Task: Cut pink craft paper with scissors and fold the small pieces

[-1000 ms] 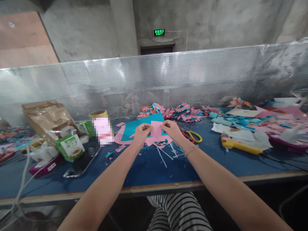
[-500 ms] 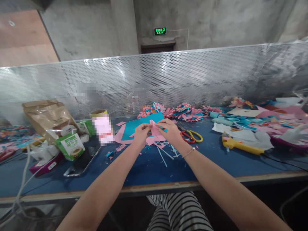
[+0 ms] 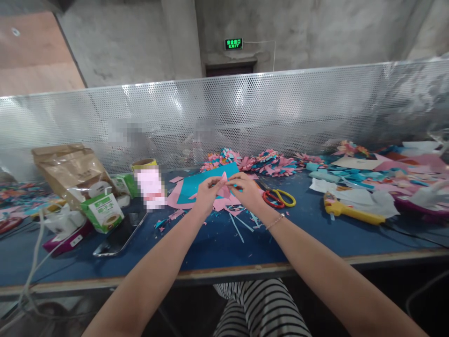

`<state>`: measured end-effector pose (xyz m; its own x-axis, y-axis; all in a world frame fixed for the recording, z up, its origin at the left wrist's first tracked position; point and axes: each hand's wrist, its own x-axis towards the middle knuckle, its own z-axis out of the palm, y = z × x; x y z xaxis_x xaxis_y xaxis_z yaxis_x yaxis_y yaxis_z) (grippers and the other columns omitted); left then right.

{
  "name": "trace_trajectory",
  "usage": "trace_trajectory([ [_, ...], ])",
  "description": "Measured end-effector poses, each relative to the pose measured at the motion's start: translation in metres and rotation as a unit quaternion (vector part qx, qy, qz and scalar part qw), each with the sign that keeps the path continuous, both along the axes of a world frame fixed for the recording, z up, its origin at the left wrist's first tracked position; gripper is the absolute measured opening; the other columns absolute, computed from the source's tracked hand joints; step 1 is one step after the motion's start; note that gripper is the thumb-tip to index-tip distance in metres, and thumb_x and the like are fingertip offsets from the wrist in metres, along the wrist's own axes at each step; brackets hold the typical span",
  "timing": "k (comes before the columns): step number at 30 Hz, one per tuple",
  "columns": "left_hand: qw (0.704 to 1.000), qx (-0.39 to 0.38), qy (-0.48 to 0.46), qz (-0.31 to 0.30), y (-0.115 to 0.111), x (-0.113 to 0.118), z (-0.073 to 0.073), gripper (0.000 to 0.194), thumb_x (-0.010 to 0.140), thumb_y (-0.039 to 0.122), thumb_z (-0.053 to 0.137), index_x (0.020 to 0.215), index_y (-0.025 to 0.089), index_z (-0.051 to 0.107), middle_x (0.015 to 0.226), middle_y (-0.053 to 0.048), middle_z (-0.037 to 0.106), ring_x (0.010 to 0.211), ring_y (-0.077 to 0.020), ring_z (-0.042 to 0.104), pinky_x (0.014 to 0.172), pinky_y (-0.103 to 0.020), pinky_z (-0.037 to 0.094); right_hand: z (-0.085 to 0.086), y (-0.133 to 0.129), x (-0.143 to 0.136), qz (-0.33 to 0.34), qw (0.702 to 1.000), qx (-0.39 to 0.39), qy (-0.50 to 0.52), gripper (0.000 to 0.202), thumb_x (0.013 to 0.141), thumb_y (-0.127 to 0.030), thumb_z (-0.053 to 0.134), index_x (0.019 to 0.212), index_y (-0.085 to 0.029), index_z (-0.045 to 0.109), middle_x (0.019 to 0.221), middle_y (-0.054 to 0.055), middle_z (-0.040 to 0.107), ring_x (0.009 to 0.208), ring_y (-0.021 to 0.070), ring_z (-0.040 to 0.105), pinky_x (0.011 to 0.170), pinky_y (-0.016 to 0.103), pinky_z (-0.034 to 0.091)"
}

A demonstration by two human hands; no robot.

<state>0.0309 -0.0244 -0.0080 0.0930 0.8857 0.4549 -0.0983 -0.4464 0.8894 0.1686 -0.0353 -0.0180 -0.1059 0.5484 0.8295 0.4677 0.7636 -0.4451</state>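
A small folded piece of pink paper point(image 3: 223, 189) is held up between my two hands over the table. My left hand point(image 3: 207, 191) pinches its left side, and my right hand point(image 3: 242, 187) grips the right edge with closed fingertips. Beneath and behind them lie a blue sheet point(image 3: 196, 184) and a larger pink sheet point(image 3: 177, 196). Paper scraps and thin pale strips point(image 3: 236, 228) are scattered just in front. Scissors point(image 3: 280, 199) with red and yellow handles rest right of my right hand, their blades hidden.
Fringed paper flowers point(image 3: 270, 163) line the perforated metal screen point(image 3: 224, 112). To the right are a yellow glue gun point(image 3: 354, 213) and loose paper. On the left stand a brown paper bag point(image 3: 70, 168), a green-white box point(image 3: 103, 214), a phone point(image 3: 121, 234) and a tape roll point(image 3: 144, 164).
The pink paper has turned in my fingers and now shows a pointed, folded top. My right fingers have shifted slightly lower along its edge.
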Motion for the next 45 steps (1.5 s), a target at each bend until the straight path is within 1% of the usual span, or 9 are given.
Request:
trace_trajectory([
  [2,0.999,0.019,0.021,0.02,0.003,-0.002,-0.002,0.026,0.062,0.035,0.062,0.079,0.017,0.064,0.077,-0.003,0.062,0.065,-0.0115,0.054,0.058,-0.023,0.042,0.0,0.001,0.0,0.025,0.997,-0.054,0.057,0.008,0.069,-0.021,0.052,0.074,-0.018,0.058,0.084,0.005,0.053,0.077,0.0143,0.054,0.061,0.027,0.047],
  [6,0.996,0.05,0.069,0.034,0.007,-0.003,-0.002,0.027,0.063,0.035,0.061,0.083,0.016,0.065,0.084,-0.005,0.065,0.073,-0.0148,0.057,0.066,-0.027,0.044,0.0,0.006,0.002,0.082,0.97,-0.154,0.169,0.022,0.066,-0.028,0.057,0.084,-0.017,0.053,0.085,0.004,0.055,0.073,0.0131,0.055,0.06,0.027,0.047],
  [9,0.992,0.068,0.098,0.028,0.006,-0.002,-0.001,0.027,0.064,0.033,0.061,0.084,0.016,0.065,0.084,-0.005,0.066,0.077,-0.0163,0.058,0.071,-0.029,0.044,0.002,0.008,0.003,0.119,0.951,-0.209,0.192,0.028,0.066,-0.034,0.057,0.088,-0.017,0.055,0.086,0.004,0.057,0.075,0.0132,0.055,0.063,0.027,0.047],
  [12,0.989,0.084,0.114,0.031,0.003,-0.001,0.001,0.025,0.063,0.031,0.063,0.082,0.016,0.065,0.081,-0.006,0.067,0.076,-0.0164,0.06,0.072,-0.029,0.045,0.005,0.005,0.004,0.132,0.939,-0.239,0.207,0.027,0.064,-0.037,0.059,0.082,-0.017,0.058,0.078,0.002,0.058,0.071,0.0116,0.054,0.062,0.025,0.046],
  [18,0.983,0.118,0.134,0.033,-0.003,0.0,0.005,0.016,0.064,0.029,0.061,0.073,0.017,0.065,0.075,-0.004,0.067,0.07,-0.0151,0.061,0.068,-0.027,0.046,0.005,0.003,0.004,0.145,0.922,-0.261,0.248,0.026,0.06,-0.038,0.063,0.075,-0.017,0.06,0.068,-0.001,0.056,0.062,0.0079,0.051,0.058,0.021,0.044],
  [28,0.977,0.125,0.164,0.061,-0.001,-0.001,0.005,0.016,0.065,0.028,0.061,0.075,0.019,0.067,0.078,-0.003,0.068,0.074,-0.0158,0.061,0.071,-0.028,0.046,0.006,0.003,0.004,0.16,0.901,-0.271,0.299,0.023,0.056,-0.033,0.066,0.069,-0.016,0.06,0.066,-0.001,0.056,0.06,0.007,0.05,0.059,0.022,0.042],
  [37,0.959,0.172,0.208,0.084,-0.003,-0.002,0.005,0.014,0.068,0.027,0.058,0.075,0.02,0.068,0.076,-0.003,0.067,0.071,-0.014,0.059,0.066,-0.026,0.045,0.005,0.003,0.004,0.189,0.873,-0.284,0.348,0.02,0.054,-0.032,0.068,0.063,-0.016,0.061,0.063,-0.001,0.057,0.059,0.0088,0.052,0.059,0.023,0.042],
  [41,0.96,0.169,0.21,0.077,-0.004,-0.001,0.006,0.013,0.068,0.026,0.058,0.075,0.02,0.067,0.075,-0.003,0.067,0.07,-0.0139,0.059,0.065,-0.027,0.045,0.006,0.002,0.004,0.2,0.864,-0.275,0.37,0.021,0.054,-0.033,0.068,0.055,-0.016,0.057,0.055,-0.002,0.053,0.053,0.0077,0.049,0.055,0.022,0.041],
  [45,0.965,0.144,0.205,0.079,-0.005,-0.001,0.007,0.012,0.067,0.023,0.059,0.074,0.019,0.067,0.076,-0.004,0.067,0.072,-0.0144,0.06,0.067,-0.027,0.045,0.007,0.005,0.009,0.182,0.852,-0.259,0.418,0.027,0.055,-0.04,0.067,0.058,-0.016,0.056,0.056,0.0,0.054,0.055,0.0085,0.05,0.055,0.023,0.041],
])
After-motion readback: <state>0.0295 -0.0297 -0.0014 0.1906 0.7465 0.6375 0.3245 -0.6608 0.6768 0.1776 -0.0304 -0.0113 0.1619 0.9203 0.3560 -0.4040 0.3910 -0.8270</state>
